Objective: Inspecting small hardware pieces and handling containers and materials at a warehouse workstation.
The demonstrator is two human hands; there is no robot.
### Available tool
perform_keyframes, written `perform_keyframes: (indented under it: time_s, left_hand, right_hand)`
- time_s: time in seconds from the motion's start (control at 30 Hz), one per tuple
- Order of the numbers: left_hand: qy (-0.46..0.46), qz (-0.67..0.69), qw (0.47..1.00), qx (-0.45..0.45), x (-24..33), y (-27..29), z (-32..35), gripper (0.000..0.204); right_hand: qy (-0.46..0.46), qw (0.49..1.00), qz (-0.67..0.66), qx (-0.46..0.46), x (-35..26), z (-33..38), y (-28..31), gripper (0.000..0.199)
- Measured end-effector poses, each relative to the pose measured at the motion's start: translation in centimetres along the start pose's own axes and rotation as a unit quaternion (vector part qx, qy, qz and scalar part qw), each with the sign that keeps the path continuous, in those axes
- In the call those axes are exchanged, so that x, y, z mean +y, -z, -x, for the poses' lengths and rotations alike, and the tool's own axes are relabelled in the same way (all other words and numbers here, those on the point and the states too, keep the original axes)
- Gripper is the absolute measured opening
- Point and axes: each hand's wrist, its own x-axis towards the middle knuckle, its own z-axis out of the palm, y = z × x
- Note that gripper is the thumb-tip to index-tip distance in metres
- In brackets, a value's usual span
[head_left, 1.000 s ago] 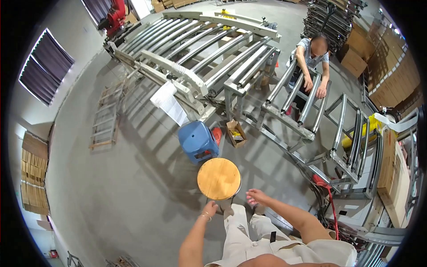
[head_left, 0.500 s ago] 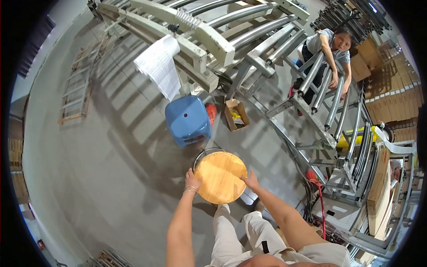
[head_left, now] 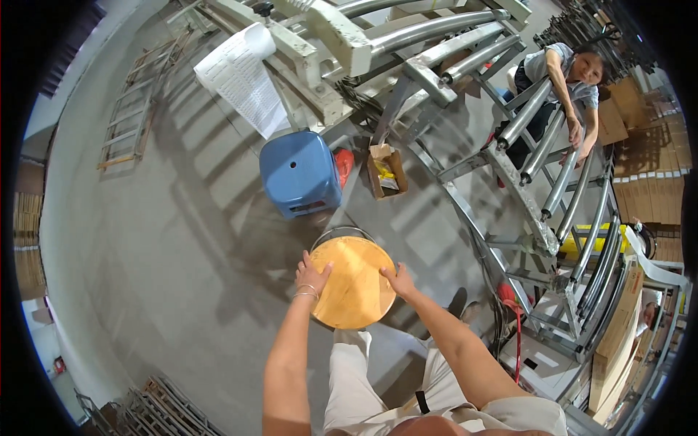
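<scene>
Between my two hands is a stool (head_left: pixel 354 287) with a round, light wooden seat. Part of its metal ring shows past the far rim. My left hand (head_left: pixel 313 274) grips the left edge, thumb over the top and fingers around the rim. On the opposite edge my right hand (head_left: pixel 398 280) holds it the same way, its fingers partly hidden below. Just beyond stands a blue plastic stool (head_left: pixel 299 171), apart from the wooden one. A red bag (head_left: pixel 344 166) lies beside it, and a small open cardboard box (head_left: pixel 386 171) with yellow packaging sits to the right.
A roller conveyor (head_left: pixel 465 160) crosses the far and right side. A person (head_left: pixel 567 94) leans over its rollers. Printed paper sheets (head_left: pixel 243 80) hang from the frame. A red hose (head_left: pixel 518 341) runs down at right; a ladder-like rack (head_left: pixel 138 109) lies at far left.
Both hands and the wooden stool have shifted slightly left in view. The blue stool appears nearer the left and higher up. My legs have changed stance, as in a step.
</scene>
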Motion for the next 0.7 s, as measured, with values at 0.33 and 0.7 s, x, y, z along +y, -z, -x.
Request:
perform_keyframes:
  time_s: [0.33, 0.7]
  left_hand:
    - [-0.07, -0.16, 0.98, -0.091, 15.9, -18.3, 12.6, 0.099]
    - [-0.146, -0.327, 0.893, -0.273, 19.4, -35.9, 24.8, 0.094]
  right_hand:
    - [0.083, 0.962, -0.23, -0.121, 29.9, 3.8, 10.2, 0.081]
    - [-0.056, 0.995, 0.04, 0.074, 40.5, 12.8, 20.5, 0.087]
